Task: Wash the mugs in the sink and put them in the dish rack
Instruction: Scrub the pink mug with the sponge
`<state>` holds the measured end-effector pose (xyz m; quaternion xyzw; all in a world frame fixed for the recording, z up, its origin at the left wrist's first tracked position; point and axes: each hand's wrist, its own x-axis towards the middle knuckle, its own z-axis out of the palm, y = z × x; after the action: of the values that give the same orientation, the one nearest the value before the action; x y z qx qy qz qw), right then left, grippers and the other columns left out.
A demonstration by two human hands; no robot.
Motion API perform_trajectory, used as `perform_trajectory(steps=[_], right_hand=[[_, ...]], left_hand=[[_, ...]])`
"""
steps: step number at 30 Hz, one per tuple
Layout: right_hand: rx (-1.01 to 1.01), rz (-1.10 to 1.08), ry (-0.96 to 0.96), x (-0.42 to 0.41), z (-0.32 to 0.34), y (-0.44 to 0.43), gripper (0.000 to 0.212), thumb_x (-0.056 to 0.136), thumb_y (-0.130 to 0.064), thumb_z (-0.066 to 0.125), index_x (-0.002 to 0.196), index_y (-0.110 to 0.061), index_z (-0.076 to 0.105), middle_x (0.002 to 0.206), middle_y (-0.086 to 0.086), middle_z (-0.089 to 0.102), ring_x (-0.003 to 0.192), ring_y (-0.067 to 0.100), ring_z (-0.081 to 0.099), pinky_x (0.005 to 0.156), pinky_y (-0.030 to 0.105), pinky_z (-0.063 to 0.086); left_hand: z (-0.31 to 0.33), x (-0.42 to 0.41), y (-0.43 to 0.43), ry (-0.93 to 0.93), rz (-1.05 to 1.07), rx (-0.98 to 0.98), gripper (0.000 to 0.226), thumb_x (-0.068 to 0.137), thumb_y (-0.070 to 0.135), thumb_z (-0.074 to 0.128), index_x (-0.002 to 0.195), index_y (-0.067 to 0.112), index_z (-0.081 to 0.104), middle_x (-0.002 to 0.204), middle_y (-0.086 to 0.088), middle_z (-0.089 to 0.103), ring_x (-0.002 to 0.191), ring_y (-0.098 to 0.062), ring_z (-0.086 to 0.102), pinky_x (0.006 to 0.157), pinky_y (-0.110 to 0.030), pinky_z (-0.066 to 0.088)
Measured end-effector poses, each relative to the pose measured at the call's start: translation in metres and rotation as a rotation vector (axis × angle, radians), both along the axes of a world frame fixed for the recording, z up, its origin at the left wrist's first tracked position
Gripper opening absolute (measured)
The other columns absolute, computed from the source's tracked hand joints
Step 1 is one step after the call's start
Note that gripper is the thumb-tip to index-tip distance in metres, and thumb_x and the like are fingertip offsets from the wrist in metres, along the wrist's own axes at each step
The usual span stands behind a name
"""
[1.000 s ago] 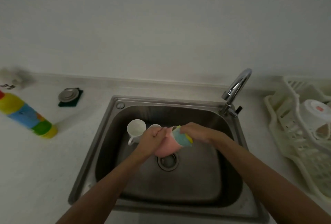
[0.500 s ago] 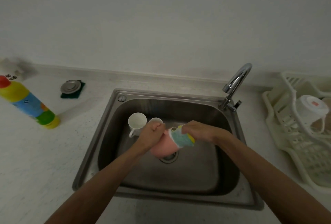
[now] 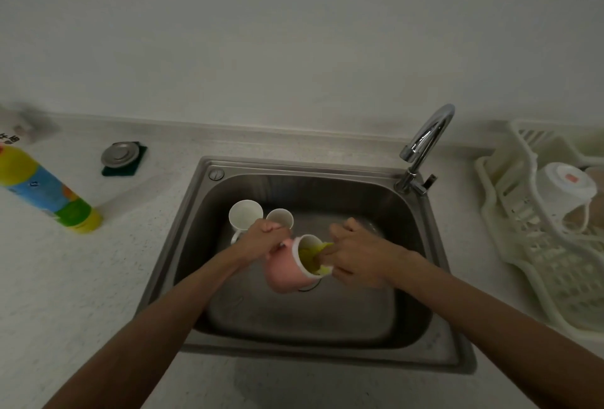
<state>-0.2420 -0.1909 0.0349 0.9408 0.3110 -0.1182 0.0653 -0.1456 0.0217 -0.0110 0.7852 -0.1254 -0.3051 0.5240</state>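
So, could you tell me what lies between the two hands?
In the head view, the pink mug, a sponge inside it, lies between the left hand and the right hand.

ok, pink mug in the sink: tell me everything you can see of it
The glossy pink mug looks ceramic, with a white rim and a pale inside. It is tipped sideways, mouth toward the right, held above the drain of the stainless steel sink. The left hand grips it on its handle side, and the handle itself is hidden. The right hand holds a yellow sponge inside its mouth.
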Motion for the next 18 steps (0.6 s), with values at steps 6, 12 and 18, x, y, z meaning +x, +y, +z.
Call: perform_trajectory(steps=[6, 12, 18], right_hand=[[-0.182, 0.023, 0.054, 0.015, 0.003, 0.016, 0.025, 0.092, -0.017, 0.051, 0.115, -0.015, 0.062, 0.107, 0.008, 0.066, 0.093, 0.030, 0.064, 0.069, 0.034, 0.044], [-0.164, 0.087, 0.085, 0.028, 0.014, 0.013, 0.018, 0.097, -0.029, 0.049, 0.106, -0.016, 0.058, 0.088, 0.004, 0.065, 0.073, 0.022, 0.064, 0.056, 0.030, 0.042], [-0.174, 0.472, -0.121, 0.038, 0.025, -0.009, 0.052, 0.095, -0.021, 0.030, 0.147, -0.015, 0.029, 0.111, 0.011, 0.061, 0.075, 0.025, 0.060, 0.060, 0.031, 0.041]], left_hand=[[-0.008, -0.001, 0.002, 0.101, -0.050, -0.058, 0.035, 0.083, 0.029, 0.062, 0.050, 0.023, 0.053, 0.052, 0.000, 0.044, 0.054, -0.010, 0.043, 0.057, -0.024, 0.037], [-0.014, -0.005, 0.001, 0.207, -0.042, -0.079, 0.033, 0.082, 0.034, 0.060, 0.055, 0.018, 0.050, 0.055, -0.003, 0.042, 0.057, -0.015, 0.039, 0.060, -0.032, 0.032], [-0.010, 0.000, -0.001, 0.329, -0.089, -0.172, 0.023, 0.091, 0.020, 0.056, 0.071, 0.008, 0.058, 0.061, -0.005, 0.043, 0.056, -0.012, 0.041, 0.057, -0.026, 0.035]])
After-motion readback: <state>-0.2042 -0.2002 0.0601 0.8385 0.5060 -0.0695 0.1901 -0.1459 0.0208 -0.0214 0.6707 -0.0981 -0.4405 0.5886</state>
